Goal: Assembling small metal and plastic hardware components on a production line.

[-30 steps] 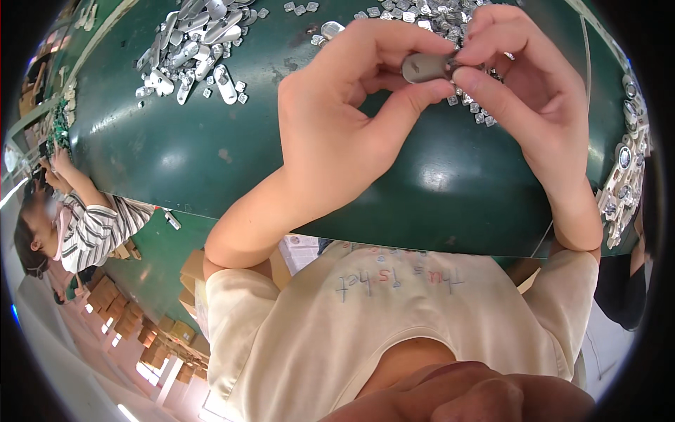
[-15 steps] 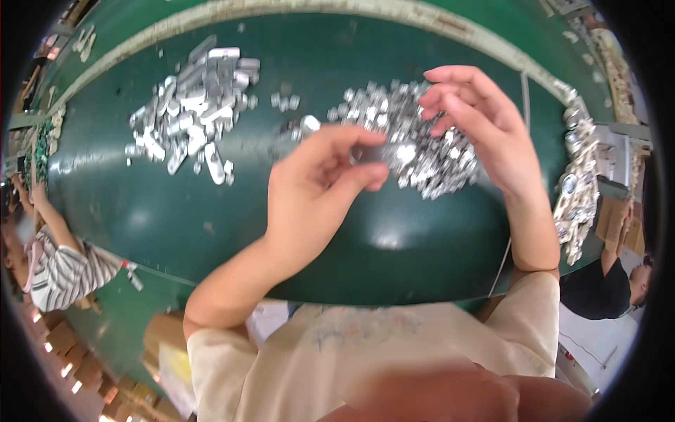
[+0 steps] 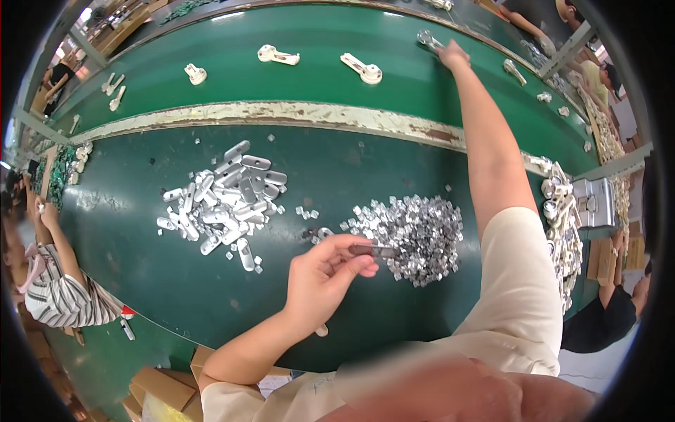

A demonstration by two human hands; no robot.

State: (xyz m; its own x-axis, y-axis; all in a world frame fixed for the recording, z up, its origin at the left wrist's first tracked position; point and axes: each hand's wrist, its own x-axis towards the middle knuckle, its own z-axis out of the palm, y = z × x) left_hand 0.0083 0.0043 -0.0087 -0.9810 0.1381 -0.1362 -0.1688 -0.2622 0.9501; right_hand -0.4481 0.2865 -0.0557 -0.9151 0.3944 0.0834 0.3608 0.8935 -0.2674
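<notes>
My left hand [image 3: 325, 276] pinches one end of a narrow, dark grey metallic strip-like piece [image 3: 373, 250] between thumb and fingers, above the table. Just beyond its tip lies a heap of small, shiny silver cube-like pieces [image 3: 415, 235]. My right arm is stretched far out over the green conveyor belt [image 3: 316, 84]. There my right hand [image 3: 454, 55] has its fingers closed on the narrow end of a handle-shaped part [image 3: 426, 38] with a round silvery head. Beside my left hand, a small silvery piece [image 3: 323, 233] shows partly behind the fingers.
A heap of elongated silver plates [image 3: 228, 197] lies left on the dark green table [image 3: 140, 260]. A worn pale ledge [image 3: 281, 112] divides table from belt. Several cream handle-shaped parts [image 3: 364, 69] lie along the belt; more are piled at the right [image 3: 561, 225]. Other people work at both sides.
My right hand has gone from above the cube heap out to the handle-shaped part on the belt. My left hand keeps the grey strip. The view has tilted up, showing more belt.
</notes>
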